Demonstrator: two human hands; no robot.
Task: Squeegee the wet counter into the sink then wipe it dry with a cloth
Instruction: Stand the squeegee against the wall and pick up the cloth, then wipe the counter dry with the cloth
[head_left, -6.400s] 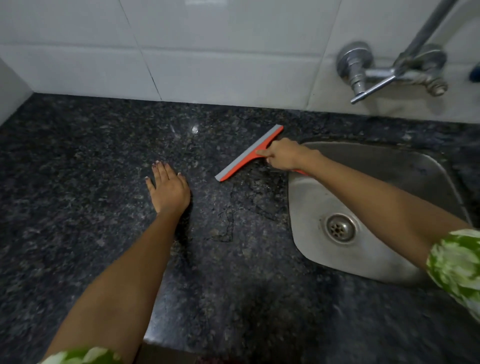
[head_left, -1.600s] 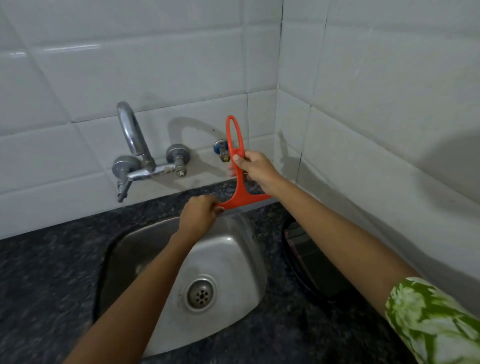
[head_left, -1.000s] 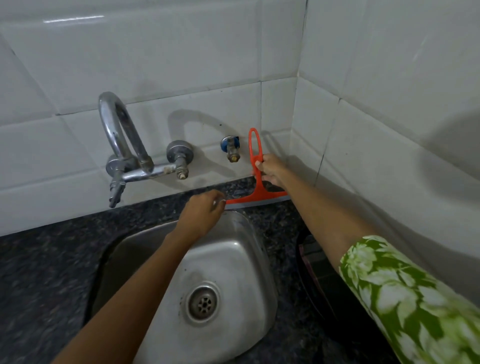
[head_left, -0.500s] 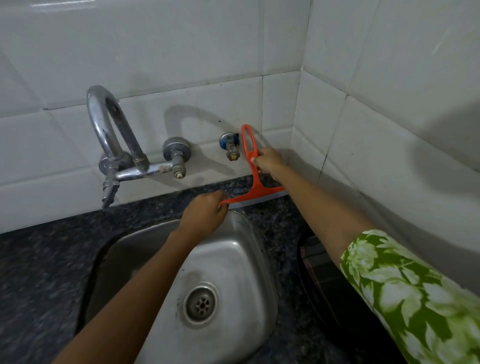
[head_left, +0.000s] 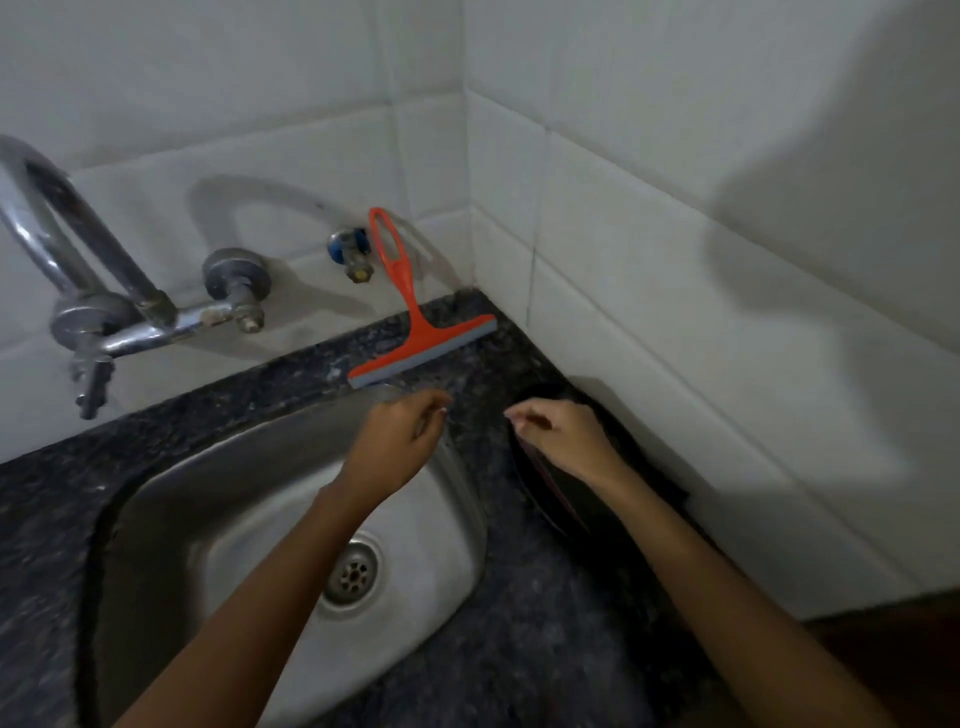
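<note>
Squeegee (head_left: 415, 332) leans on tiled wall (head_left: 311, 145), counter (head_left: 545, 649) corner.

- the squeegee (head_left: 418, 332) stands on the counter (head_left: 545, 639) behind the sink (head_left: 218, 499), blade down, handle leaning on the back wall (head_left: 234, 104).
- the tap (head_left: 104, 312) is on that wall, left of the squeegee.
- the left hand (head_left: 400, 441) is over the sink's right rim; the right hand (head_left: 561, 441) is to its right, over a dark object (head_left: 613, 499) beside the side wall (head_left: 727, 260).
</note>
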